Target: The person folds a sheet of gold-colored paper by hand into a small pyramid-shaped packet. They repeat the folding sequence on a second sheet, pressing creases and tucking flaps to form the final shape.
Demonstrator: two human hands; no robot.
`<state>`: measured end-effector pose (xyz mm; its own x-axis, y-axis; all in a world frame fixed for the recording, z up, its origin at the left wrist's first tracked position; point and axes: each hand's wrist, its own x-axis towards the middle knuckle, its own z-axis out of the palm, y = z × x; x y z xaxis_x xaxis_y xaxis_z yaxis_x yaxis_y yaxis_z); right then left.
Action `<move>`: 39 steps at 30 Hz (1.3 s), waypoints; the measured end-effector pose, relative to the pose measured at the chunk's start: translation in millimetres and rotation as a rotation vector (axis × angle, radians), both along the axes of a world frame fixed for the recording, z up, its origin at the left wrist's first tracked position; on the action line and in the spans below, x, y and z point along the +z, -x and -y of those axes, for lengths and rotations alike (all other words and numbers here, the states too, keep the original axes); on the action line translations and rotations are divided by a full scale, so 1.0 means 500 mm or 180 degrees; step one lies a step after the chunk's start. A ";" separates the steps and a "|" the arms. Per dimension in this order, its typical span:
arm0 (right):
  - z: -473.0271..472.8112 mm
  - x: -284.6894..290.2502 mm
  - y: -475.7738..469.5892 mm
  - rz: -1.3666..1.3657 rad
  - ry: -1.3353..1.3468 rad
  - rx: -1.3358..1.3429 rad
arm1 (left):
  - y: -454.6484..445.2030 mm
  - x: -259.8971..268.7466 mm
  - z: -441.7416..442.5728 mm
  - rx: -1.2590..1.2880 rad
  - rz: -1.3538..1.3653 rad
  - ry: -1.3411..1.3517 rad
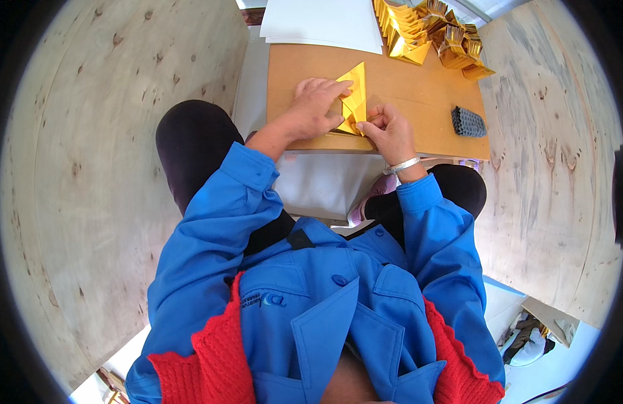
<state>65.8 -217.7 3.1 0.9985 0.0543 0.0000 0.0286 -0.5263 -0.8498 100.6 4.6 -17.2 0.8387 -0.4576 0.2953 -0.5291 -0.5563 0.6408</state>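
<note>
A folded piece of shiny gold paper [359,93] lies near the front edge of the brown board tabletop [311,60], its pointed end away from me. My left hand [317,107] rests over its left side, fingertips and thumb on the paper, fingers spread. At the lower right corner, my right hand [392,132] pinches the paper's edge between thumb and fingers. Folded gold paper pieces [406,38] stand nested in rows at the back right, with more bundled pieces [455,45] beside them.
White paper sheets [321,22] lie at the back of the tabletop. A dark grey textured object [468,121] sits near its right edge. Tall wooden panels flank me at left [124,151] and right [549,146]. My knees are on both sides of the table.
</note>
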 end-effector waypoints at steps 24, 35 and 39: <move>-0.004 -0.013 0.029 0.1712 0.0822 0.0366 | 0.029 0.025 0.012 0.0053 0.0243 -0.0183; -0.014 0.014 0.045 0.1475 0.1163 0.0541 | 0.029 0.012 0.012 0.0033 0.0433 -0.0289; -0.011 0.018 0.046 0.1473 0.1125 0.0641 | 0.028 0.009 0.011 -0.0026 0.0521 -0.0362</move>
